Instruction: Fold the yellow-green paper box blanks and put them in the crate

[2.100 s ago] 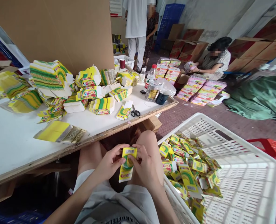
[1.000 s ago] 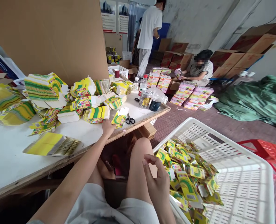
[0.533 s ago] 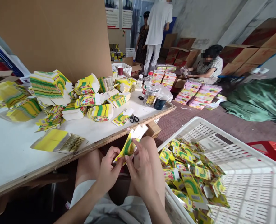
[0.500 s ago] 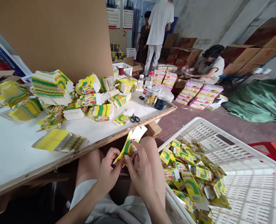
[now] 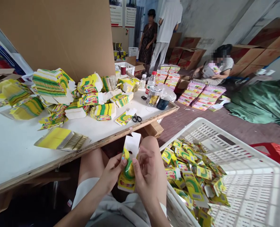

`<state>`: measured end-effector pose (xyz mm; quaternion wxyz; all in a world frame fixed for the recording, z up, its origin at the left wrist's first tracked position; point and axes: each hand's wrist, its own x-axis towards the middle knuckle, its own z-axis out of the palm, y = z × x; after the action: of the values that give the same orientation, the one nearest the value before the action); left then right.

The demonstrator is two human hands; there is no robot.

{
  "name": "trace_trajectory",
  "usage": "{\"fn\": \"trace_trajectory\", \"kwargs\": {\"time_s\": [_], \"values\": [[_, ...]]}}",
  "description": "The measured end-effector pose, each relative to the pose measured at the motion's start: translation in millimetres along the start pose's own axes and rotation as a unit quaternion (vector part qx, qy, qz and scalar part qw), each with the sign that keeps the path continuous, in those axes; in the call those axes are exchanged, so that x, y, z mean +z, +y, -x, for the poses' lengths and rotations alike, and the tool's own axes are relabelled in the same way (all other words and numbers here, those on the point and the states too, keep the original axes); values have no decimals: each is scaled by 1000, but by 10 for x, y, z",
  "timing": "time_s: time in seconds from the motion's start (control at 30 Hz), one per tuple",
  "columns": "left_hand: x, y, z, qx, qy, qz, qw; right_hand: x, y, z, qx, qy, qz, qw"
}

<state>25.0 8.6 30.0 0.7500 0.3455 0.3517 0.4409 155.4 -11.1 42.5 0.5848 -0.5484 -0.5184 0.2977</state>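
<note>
Between my knees is a small yellow-green carton (image 5: 128, 171), with its white flap (image 5: 132, 142) standing up at the top. My left hand (image 5: 113, 170) is closed, pinching the carton's left edge between thumb and fingers. At the carton's right edge, my right hand (image 5: 146, 170) has its thumb against the box; its fingers are curled and partly smeared by motion. To my right, a white plastic basket (image 5: 255, 157) holds a heap of similar cartons and packets (image 5: 194, 183).
Bundles of flat cartons (image 5: 52, 85) lie on the white table (image 5: 9, 151). Black-handled scissors (image 5: 137, 118), a bottle (image 5: 151, 82) and a dark mug (image 5: 162, 104) are near its right end. Pink boxes (image 5: 192, 94) and several people stand or sit beyond.
The carton has turned upright, its lower end now hanging toward my lap and its white flap facing me. My right fingers have moved off the front toward its right side.
</note>
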Motion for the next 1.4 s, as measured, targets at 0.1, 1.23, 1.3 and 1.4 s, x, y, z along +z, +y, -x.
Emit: {"fn": "trace_trajectory", "kwargs": {"time_s": [0.1,1.23,1.3,1.4], "values": [[-16,3,-36,28,52,-23,998,-35,68,-7,20,-31,8,999],[-196,90,13,73,-38,-291,953,-328,260,-248,56,-227,18,972],[-181,72,22,66,-49,-284,955,-312,267,-248,50,-238,87,966],[-159,78,23,46,-65,-238,968,-276,274,-218,29,-214,166,962]]}}
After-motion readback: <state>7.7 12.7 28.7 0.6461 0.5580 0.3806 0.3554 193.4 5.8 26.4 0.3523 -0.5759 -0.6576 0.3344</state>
